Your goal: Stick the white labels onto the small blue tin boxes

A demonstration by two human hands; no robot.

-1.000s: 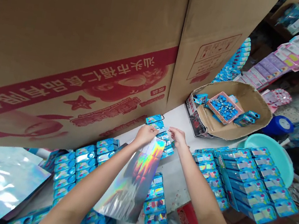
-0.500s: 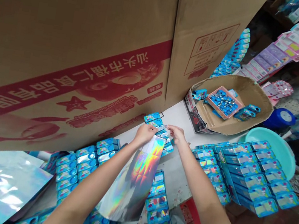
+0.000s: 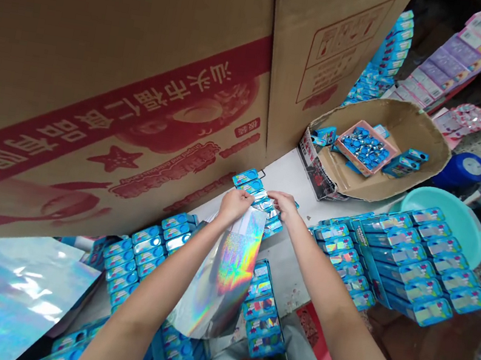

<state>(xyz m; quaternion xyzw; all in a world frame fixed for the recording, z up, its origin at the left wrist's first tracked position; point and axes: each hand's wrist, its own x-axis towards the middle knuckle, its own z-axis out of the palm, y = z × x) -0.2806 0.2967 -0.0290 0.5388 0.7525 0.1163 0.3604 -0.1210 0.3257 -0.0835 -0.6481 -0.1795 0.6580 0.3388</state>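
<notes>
My left hand (image 3: 235, 205) pinches the top edge of a shiny rainbow holographic sheet (image 3: 233, 265), which hangs down toward my lap in a curve. Just to its right, my right hand (image 3: 283, 204) has thumb and fingers drawn together. Something thin and pale may be between those fingertips, too small to make out. Behind and under both hands runs a row of small blue boxes (image 3: 248, 177) with shiny silver patches. Another short row of blue boxes (image 3: 262, 309) lies nearer my body, partly covered by the sheet.
A tall cardboard carton (image 3: 193, 74) walls off the far left side. A cut-down box (image 3: 333, 174) holds a pink tray (image 3: 365, 149) of small blue and silver parts. Blue boxes stand in rows left (image 3: 134, 260) and right (image 3: 415, 264), near a turquoise basin (image 3: 467, 230). More holographic sheet (image 3: 5, 288) lies left.
My right hand has shifted slightly, its fingers now lower over the blue boxes. The left hand keeps its hold on the holographic sheet. The whole view has tilted a little.
</notes>
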